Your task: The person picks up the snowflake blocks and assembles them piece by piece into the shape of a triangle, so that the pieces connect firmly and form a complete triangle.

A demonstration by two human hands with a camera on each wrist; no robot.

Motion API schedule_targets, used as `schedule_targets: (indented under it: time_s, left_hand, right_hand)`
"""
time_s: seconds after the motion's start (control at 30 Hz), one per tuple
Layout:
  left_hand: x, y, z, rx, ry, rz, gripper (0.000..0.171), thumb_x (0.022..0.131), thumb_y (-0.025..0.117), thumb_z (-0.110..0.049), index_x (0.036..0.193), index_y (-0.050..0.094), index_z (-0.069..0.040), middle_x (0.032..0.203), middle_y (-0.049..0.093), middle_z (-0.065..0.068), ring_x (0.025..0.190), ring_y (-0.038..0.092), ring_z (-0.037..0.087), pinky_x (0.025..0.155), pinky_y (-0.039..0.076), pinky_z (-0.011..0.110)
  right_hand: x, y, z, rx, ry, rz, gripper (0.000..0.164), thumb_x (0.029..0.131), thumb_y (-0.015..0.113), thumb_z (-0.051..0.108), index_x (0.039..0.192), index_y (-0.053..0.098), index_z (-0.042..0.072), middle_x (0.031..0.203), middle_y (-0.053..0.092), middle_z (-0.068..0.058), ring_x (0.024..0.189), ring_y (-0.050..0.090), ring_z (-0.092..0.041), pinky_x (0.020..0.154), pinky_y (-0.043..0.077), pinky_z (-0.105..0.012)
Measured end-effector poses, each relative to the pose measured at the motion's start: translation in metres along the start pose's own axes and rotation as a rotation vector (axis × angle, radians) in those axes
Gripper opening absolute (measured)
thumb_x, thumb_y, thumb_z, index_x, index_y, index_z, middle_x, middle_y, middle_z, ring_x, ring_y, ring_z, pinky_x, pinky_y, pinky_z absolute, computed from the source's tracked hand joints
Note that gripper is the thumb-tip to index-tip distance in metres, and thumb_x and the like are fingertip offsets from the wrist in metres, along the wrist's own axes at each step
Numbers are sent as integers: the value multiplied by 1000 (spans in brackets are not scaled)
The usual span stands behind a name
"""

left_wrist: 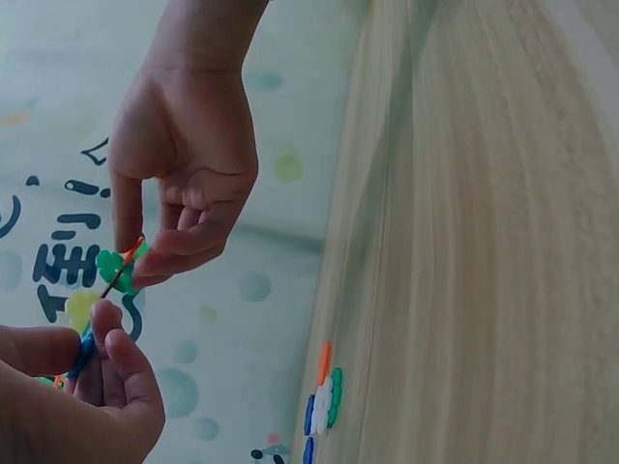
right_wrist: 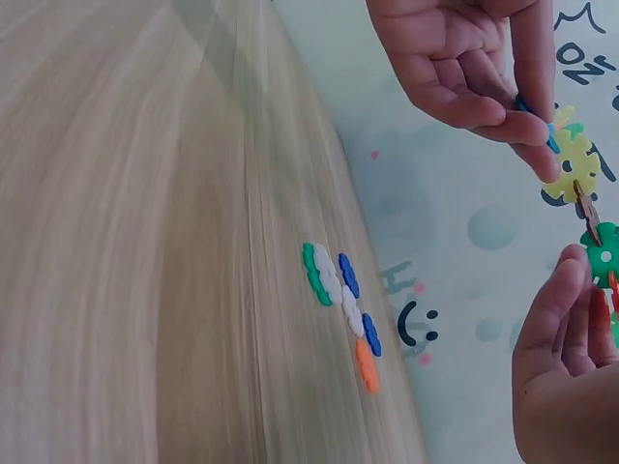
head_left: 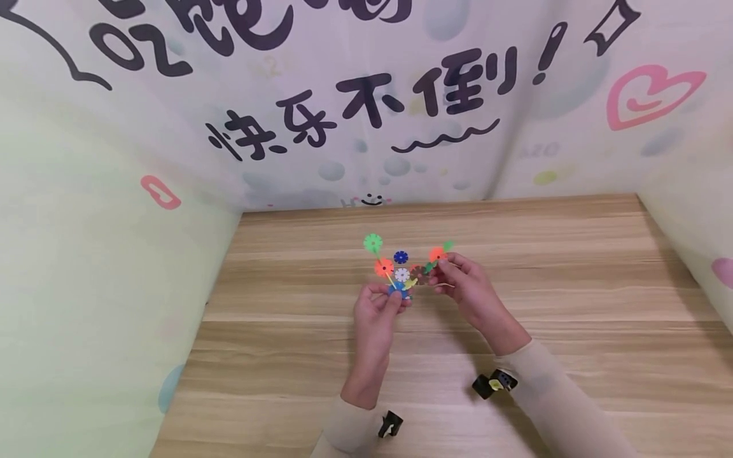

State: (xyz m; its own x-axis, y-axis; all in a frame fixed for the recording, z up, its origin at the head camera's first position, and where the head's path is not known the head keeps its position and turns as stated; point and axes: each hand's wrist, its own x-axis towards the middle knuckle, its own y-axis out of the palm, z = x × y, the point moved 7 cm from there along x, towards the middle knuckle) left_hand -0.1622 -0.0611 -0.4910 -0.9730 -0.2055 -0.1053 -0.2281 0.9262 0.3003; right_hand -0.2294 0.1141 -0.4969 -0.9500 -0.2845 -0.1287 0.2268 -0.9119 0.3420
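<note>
My left hand (head_left: 375,315) pinches a blue notched building disc (head_left: 397,292) between thumb and fingers, above the wooden table. From that disc, slotted discs branch out: an orange disc (head_left: 384,267) with a light green one (head_left: 373,243) beyond it, and a yellow disc (right_wrist: 573,166) towards the right. A brown disc (right_wrist: 587,213) links the yellow disc to a green disc (right_wrist: 602,253). At this right end my right hand (head_left: 472,292) pinches the branch by the green disc and an orange disc (head_left: 438,254). Its fingers partly cover these pieces.
Loose discs lie flat on the table (head_left: 275,356) behind the hands: green (right_wrist: 315,275), white (right_wrist: 327,273), dark blue (right_wrist: 349,276) and orange (right_wrist: 367,365). A printed wall (head_left: 321,172) rises at the table's back edge. Black wrist devices (head_left: 390,423) sit at both sleeves.
</note>
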Motion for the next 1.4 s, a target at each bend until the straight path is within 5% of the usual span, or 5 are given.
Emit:
schedule_targets:
  time_s: [0.4, 0.7, 0.97, 1.13, 1.4]
  left_hand:
    - [-2, 2, 5, 62, -14, 33, 13, 95, 64, 1, 102, 54, 4, 97, 70, 26, 89, 70, 39, 84, 57, 46]
    - [-3, 0, 8, 118, -22, 42, 13, 95, 66, -3, 102, 59, 5, 95, 67, 22, 82, 69, 25, 83, 58, 42]
    - [-6, 1, 11, 175, -28, 104, 16, 94, 69, -6, 103, 62, 5, 90, 67, 12, 86, 69, 33, 84, 57, 44]
    - [-4, 1, 14, 200, -40, 110, 15, 95, 69, -8, 102, 63, 3, 91, 67, 12, 84, 69, 26, 85, 57, 46]
    - [3, -16, 3, 163, -6, 18, 28, 100, 63, -20, 107, 63, 6, 93, 70, 16, 85, 69, 27, 85, 56, 45]
  right_hand:
    - [-5, -9, 6, 42, -32, -52, 12, 100, 63, 18, 97, 61, 7, 87, 68, -3, 77, 65, -12, 71, 56, -24]
    - [-9, -15, 8, 43, -78, -82, 10, 97, 67, 15, 96, 63, 6, 88, 71, -6, 75, 65, -11, 70, 56, -23]
    - [-11, -23, 11, 52, -125, -234, 18, 92, 73, 10, 102, 59, 5, 85, 71, -3, 74, 67, -11, 72, 58, -25]
    - [-13, -24, 11, 96, -125, -279, 17, 91, 73, 6, 102, 60, 5, 82, 71, -3, 73, 66, -12, 70, 58, -24]
    - [-22, -28, 17, 182, -132, -246, 11, 92, 71, 3, 97, 62, 5, 80, 71, -6, 69, 63, -12, 65, 55, -21]
